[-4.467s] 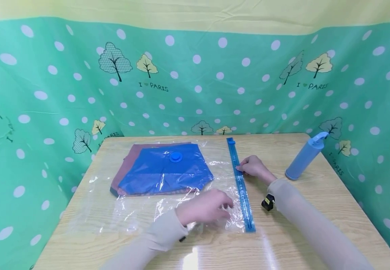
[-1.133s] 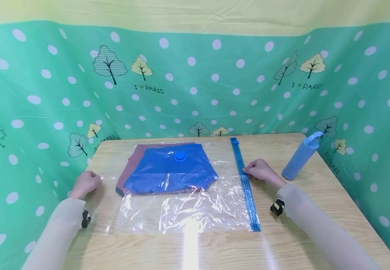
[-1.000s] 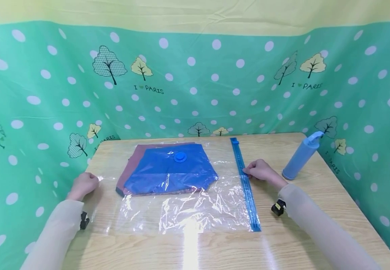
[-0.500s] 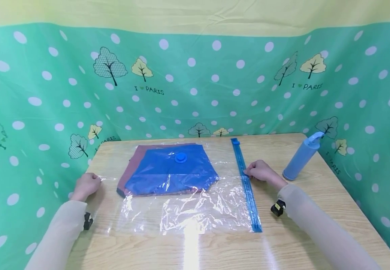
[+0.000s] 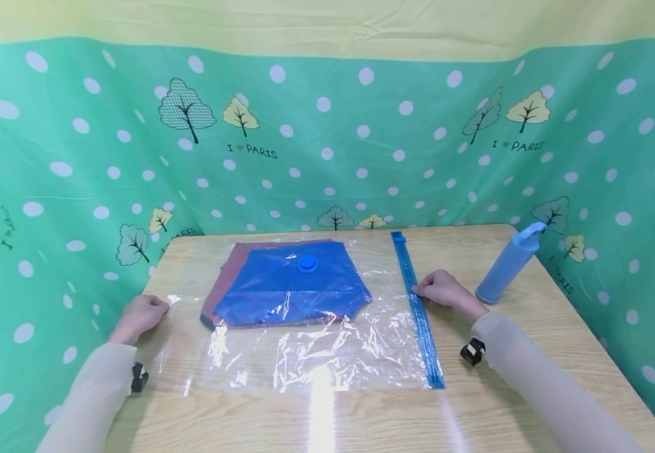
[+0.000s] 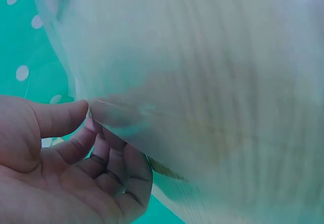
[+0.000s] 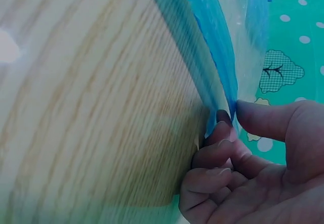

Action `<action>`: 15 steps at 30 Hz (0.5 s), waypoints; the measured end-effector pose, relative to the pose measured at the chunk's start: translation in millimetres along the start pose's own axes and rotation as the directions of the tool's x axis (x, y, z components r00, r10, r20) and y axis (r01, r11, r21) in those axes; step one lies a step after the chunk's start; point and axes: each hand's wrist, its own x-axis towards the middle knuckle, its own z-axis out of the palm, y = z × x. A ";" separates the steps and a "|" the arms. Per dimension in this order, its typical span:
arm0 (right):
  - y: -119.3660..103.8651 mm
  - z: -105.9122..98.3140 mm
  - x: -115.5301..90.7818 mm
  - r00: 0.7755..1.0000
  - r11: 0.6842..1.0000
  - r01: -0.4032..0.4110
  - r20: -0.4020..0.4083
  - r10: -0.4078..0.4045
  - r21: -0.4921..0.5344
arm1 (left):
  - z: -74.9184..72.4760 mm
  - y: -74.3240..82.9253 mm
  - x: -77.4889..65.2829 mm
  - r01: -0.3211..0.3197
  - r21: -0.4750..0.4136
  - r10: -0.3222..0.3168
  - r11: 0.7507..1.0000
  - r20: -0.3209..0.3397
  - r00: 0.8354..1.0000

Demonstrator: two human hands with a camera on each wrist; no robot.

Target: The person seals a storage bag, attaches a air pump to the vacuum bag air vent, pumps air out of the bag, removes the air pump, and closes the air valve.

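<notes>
A clear vacuum storage bag [image 5: 248, 365] lies flat across the table. Inside it are a blue folded garment [image 5: 287, 277] and a maroon one [image 5: 226, 277] underneath. A round blue valve [image 5: 307, 263] sits over the blue cloth. My left hand [image 5: 141, 314] pinches the bag's left edge; in the left wrist view, thumb and forefinger meet on the film. At the opposite end, my right hand [image 5: 443, 289] pinches the blue zip strip [image 5: 423, 327] about midway along. The right wrist view shows the strip's edge between thumb and forefinger. A blue slider [image 5: 399, 238] is at the strip's far end.
A blue hand pump [image 5: 505, 267] stands at the table's right, beyond my right hand. The wooden table [image 5: 236, 421] shows along the front. A green dotted curtain [image 5: 304, 138] closes off the back and sides.
My left hand has gone from near the strip to the bag's left edge and pinched it. My right hand has kept its pinch on the strip. The bag looks more spread out.
</notes>
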 end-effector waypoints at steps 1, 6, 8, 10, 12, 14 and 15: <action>0.6 0.0 0.2 1.000 1.000 -0.002 0.003 0.002 -0.001 | 0.0 -0.6 -0.4 0.003 -0.001 -0.003 1.000 0.001 1.000; 2.2 0.7 0.5 1.000 1.000 -0.006 0.003 0.006 0.011 | 2.9 -1.8 0.3 0.034 -0.015 -0.034 0.999 0.003 0.999; 2.2 1.5 0.3 1.000 1.000 -0.008 -0.002 0.008 0.016 | 4.2 -1.3 1.3 0.051 -0.023 -0.050 0.998 0.007 0.999; 2.4 2.4 -0.3 1.000 1.000 -0.007 -0.010 0.007 0.017 | 5.5 -0.3 2.6 0.058 -0.025 -0.058 0.998 0.002 0.998; 2.8 2.6 -1.1 1.000 1.000 -0.005 -0.021 0.005 0.016 | 6.5 0.8 3.6 0.052 -0.021 -0.052 0.998 -0.006 0.999; 3.7 2.5 -1.8 0.999 1.000 -0.005 -0.033 0.005 0.016 | 7.5 2.1 4.3 0.041 -0.013 -0.042 0.999 -0.024 0.999; 4.3 2.3 -2.1 0.999 1.000 -0.005 -0.038 0.006 0.014 | 8.1 2.5 4.7 0.034 -0.008 -0.034 0.999 -0.032 0.999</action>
